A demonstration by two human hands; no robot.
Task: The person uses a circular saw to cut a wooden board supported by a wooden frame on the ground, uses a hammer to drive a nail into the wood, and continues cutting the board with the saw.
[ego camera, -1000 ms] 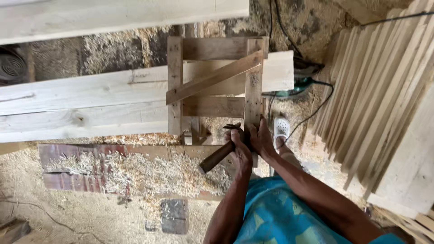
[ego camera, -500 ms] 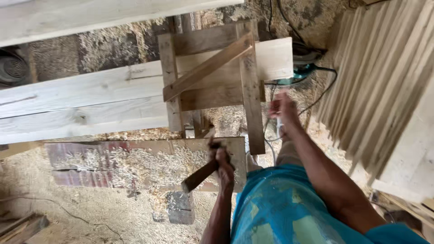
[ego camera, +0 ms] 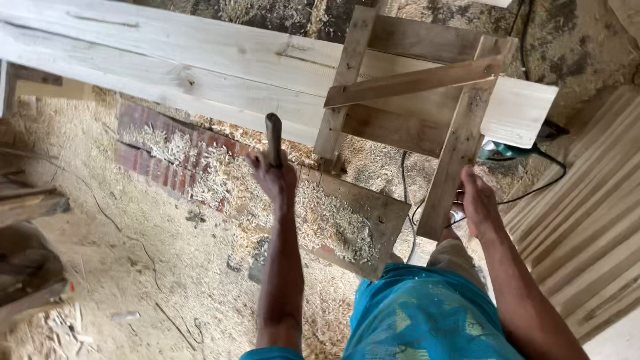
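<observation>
**A sawdust-strewn workshop floor**

The floor (ego camera: 167,267) is bare earth, pale and dusty, thickly scattered with wood shavings (ego camera: 333,223) and sawdust. A patch of red brick paving (ego camera: 150,157) shows through the litter just below a long pale plank (ego camera: 167,63) that runs across the top of the view. At the right, a stack of light wooden slats (ego camera: 587,247) lies slanting. A black cable (ego camera: 533,190) trails over the ground nearby. Dark scrap timber (ego camera: 27,267) sits at the left edge. Soft, even daylight fills the scene.
</observation>
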